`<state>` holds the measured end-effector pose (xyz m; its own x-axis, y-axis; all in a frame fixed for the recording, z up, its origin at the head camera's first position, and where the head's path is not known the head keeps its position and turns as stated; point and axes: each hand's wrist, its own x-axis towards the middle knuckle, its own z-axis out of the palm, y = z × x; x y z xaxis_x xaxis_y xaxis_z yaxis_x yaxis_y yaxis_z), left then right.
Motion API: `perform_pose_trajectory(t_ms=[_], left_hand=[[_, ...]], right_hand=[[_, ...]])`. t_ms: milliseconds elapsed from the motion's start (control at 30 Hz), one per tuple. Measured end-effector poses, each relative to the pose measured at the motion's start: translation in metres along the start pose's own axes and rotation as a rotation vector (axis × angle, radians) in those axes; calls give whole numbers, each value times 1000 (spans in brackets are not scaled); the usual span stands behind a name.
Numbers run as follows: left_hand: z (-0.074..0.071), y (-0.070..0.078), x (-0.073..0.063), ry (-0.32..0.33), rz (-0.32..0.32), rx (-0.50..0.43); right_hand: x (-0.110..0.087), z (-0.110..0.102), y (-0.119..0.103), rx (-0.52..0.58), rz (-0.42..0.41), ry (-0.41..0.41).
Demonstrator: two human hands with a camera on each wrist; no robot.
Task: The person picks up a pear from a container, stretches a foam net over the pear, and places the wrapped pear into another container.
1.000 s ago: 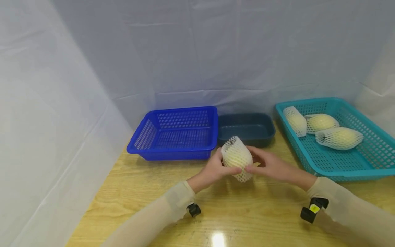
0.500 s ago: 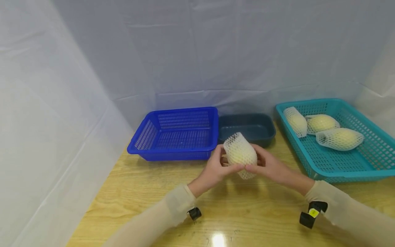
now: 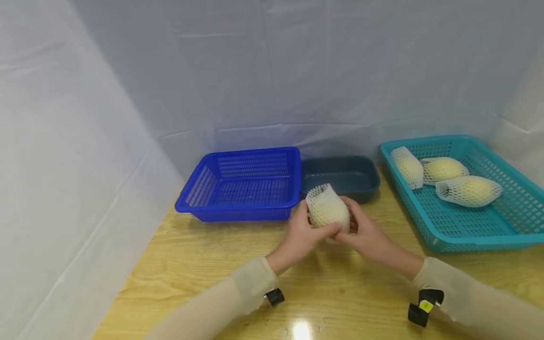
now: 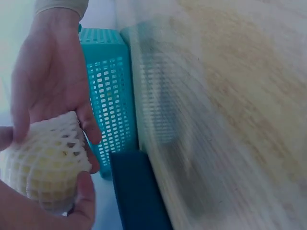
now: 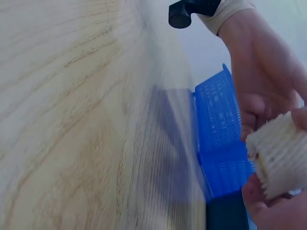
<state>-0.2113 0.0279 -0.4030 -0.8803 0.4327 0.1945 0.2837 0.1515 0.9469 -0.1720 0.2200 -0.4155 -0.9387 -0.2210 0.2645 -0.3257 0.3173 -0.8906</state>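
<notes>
A pale yellow fruit in a white foam net sleeve (image 3: 326,208) is held up over the table between my two hands, in front of the dark tray. My left hand (image 3: 299,236) grips it from the left, and my right hand (image 3: 371,236) from the right. Both thumbs meet across its near side, while the other fingers go behind it, mostly hidden. The net's open end points up and away in the head view. In the left wrist view the yellow skin of the fruit (image 4: 41,172) shows through the mesh. The right wrist view catches one end of the net sleeve (image 5: 280,155).
A blue basket (image 3: 238,208) stands at the back left, beside a dark teal tray (image 3: 369,191). To the right, a turquoise basket (image 3: 476,243) holds 3 more netted fruits (image 3: 469,190). The wooden table (image 3: 204,269) ends at a white sheet wall (image 3: 272,71) behind.
The netted fruit has been turned a little in my hands, swinging right and then back left. My right hand has shifted slightly left, and the thumbs now overlap. Baskets and tray are unmoved.
</notes>
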Motion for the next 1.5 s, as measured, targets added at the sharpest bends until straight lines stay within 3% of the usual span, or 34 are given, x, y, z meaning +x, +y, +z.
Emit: perform_pose_trajectory(t_ms=[267,467,767,967,1133,1333,1500], left_hand=[[-9,-6,0,-50,22,-181],[-13,-7,-2,-133,46,-292],[-17,-11,-3,-237,141,-301],[-20,-13,-2,-287,164,-289],[-22,-13,-2,-254,159,-180],[-17,-8,-6,-128,113,15],[-8,2,-12,-74,39,24]], right_hand=[[-2,-10,-7,105,-61,-39],[0,-15,-9,91,3,-55],[0,-17,-8,180,34,-146],[-3,-16,-10,258,45,-210],[-6,-16,-9,201,70,-141],[-5,-16,-8,132,121,-22],[-3,-12,-10,56,104,41]])
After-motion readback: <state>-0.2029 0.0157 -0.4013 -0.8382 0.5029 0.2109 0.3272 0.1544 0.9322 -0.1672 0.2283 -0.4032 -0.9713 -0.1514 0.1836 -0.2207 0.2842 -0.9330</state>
